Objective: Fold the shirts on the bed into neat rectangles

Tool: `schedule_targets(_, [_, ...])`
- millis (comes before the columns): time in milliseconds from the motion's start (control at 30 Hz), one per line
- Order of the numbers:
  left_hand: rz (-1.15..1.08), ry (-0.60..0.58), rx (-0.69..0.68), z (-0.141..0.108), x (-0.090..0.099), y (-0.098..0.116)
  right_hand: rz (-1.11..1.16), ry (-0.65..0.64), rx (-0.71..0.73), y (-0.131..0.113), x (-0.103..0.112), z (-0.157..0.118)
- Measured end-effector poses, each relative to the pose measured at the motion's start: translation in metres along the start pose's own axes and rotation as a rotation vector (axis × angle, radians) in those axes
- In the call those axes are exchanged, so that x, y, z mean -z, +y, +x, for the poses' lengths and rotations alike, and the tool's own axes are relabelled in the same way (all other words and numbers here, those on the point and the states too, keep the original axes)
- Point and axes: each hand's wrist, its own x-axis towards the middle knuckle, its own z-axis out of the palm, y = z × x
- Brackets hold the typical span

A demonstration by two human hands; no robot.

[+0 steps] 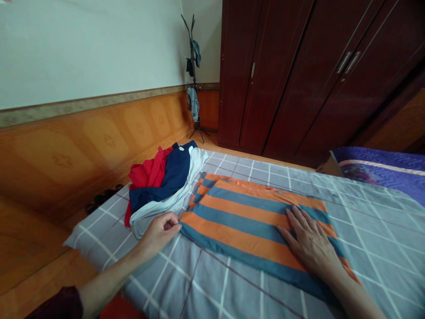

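A striped T-shirt (245, 217) in orange and grey-blue lies spread on the bed, its neckline toward the far side and a sleeve showing at its far left. My left hand (163, 231) pinches the shirt's near left corner between thumb and fingers. On the right part of the shirt, my right hand (310, 243) rests flat, palm down, with fingers stretched out. The fabric under that palm is hidden.
Left of the shirt is a heap of red, navy and white clothes (175, 170). The bed (232, 288) has a grey checked sheet. Beyond stand a coat rack (193, 66) and a dark red wardrobe (282, 79). Purple bedding (381, 168) lies at right.
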Motion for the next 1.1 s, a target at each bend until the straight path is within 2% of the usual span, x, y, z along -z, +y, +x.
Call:
schedule_targets(67, [-0.156,-0.07,0.14,0.0,-0.001,0.002,0.003,0.003,0.001,0.001,-0.001,0.0])
schedule_targets(133, [-0.233,-0.126,0.225,-0.001,-0.001,0.0,0.007,0.005,0.005,0.002,-0.002,-0.001])
schedule_targets(267, [-0.12,-0.172,0.238,0.002,0.002,-0.01,-0.005,0.0,0.004,0.002,-0.003,0.0])
schedule_targets(400, [0.192,-0.193,0.107,0.007,0.01,-0.009,-0.003,0.0,0.003,0.001,-0.001,0.0])
schedule_targets(500, [0.546,-0.043,-0.11,0.009,0.007,0.01,-0.004,0.004,-0.001,0.0,0.001,0.001])
schedule_targets(567, [0.685,0.006,-0.287,0.009,-0.005,0.026,-0.019,-0.007,-0.006,-0.001,0.002,0.001])
schedule_targets(633, [0.735,-0.063,-0.449,0.008,-0.024,0.039,-0.034,-0.018,-0.015,-0.001,0.002,0.001])
schedule_targets(733, [0.803,-0.281,-0.581,0.007,-0.05,0.043,-0.044,-0.021,-0.024,-0.002,0.003,0.001])
schedule_targets(800, [0.846,-0.419,-0.579,0.006,-0.058,0.034,-0.045,-0.013,-0.019,-0.002,0.004,0.001])
schedule_targets(867, [0.886,-0.492,-0.518,0.006,-0.053,0.021,-0.045,-0.008,-0.012,-0.002,0.004,0.001])
schedule_targets(1000, [0.945,-0.46,-0.447,0.004,-0.027,0.002,-0.053,-0.01,-0.024,-0.002,0.005,0.001])
schedule_targets(1100, [0.934,-0.395,-0.445,0.009,-0.022,0.009,-0.054,-0.014,-0.025,-0.003,0.005,0.002])
